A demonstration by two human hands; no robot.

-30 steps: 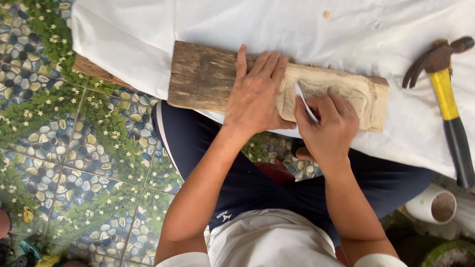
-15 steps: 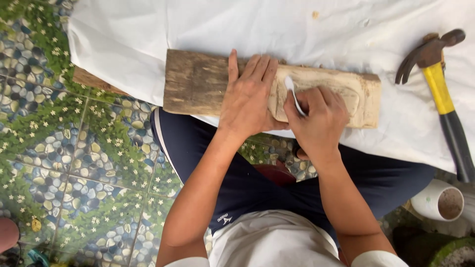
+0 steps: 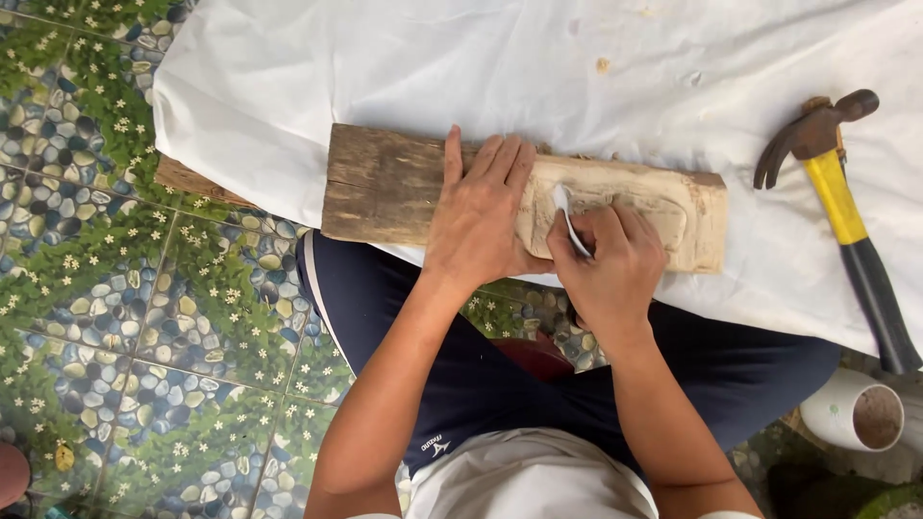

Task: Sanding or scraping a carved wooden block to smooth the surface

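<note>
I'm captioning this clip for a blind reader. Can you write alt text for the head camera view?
Seen from above, a seated person's left hand lies flat on a wooden plank while the right hand works a small pale blade into its carved end. The plank rests on a white cloth, with a yellow-handled claw hammer lying to the right.

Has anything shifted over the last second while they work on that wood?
The right hand slid its small pale tool leftward along the carved hollow, toward the left hand. The left hand stays pressed flat on the plank; the hammer lies untouched on the white cloth.
</note>
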